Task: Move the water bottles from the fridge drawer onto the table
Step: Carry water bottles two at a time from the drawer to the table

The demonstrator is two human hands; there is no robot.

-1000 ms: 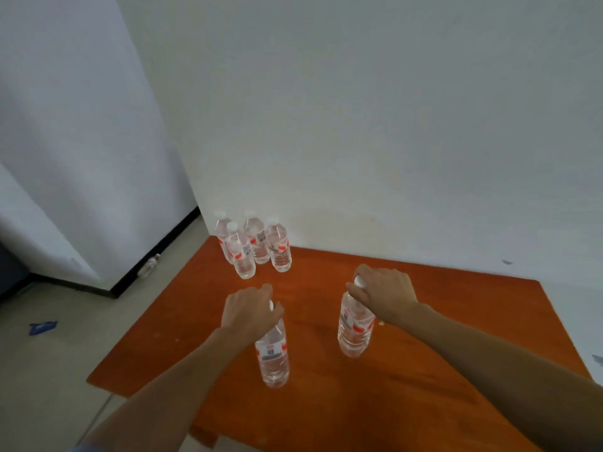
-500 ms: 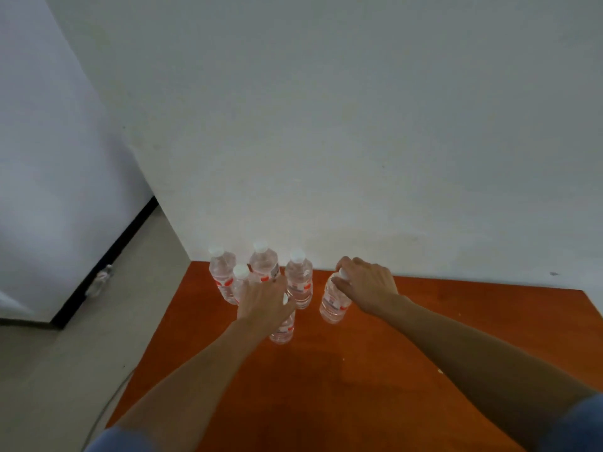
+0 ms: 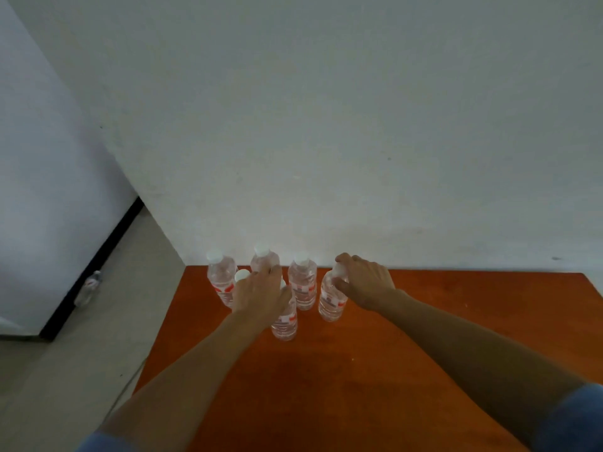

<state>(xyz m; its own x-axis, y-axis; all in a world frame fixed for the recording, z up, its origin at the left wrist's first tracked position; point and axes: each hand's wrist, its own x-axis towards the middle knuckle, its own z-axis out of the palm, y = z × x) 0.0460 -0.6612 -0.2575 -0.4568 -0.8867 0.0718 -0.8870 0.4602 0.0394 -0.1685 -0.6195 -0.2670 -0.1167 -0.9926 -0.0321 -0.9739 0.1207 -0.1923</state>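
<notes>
Clear plastic, long axes upright: my left hand (image 3: 261,298) is clamped over the top of the front bottle (image 3: 284,322), whose body runs toward 5 o'clock from the palm. The right bottle (image 3: 330,303) sits at 9 o'clock of my right hand (image 3: 365,285), which pinches its cap. Both seem set down on the orange table (image 3: 424,337), close to four bottles (image 3: 303,283) by the white wall (image 3: 326,125).

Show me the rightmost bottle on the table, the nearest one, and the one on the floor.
Rightmost bottle (image 3: 329,302), head view, its label.
Nearest bottle (image 3: 284,327), head view, its lower body.
Floor bottle (image 3: 87,290), head view, its middle.
</notes>
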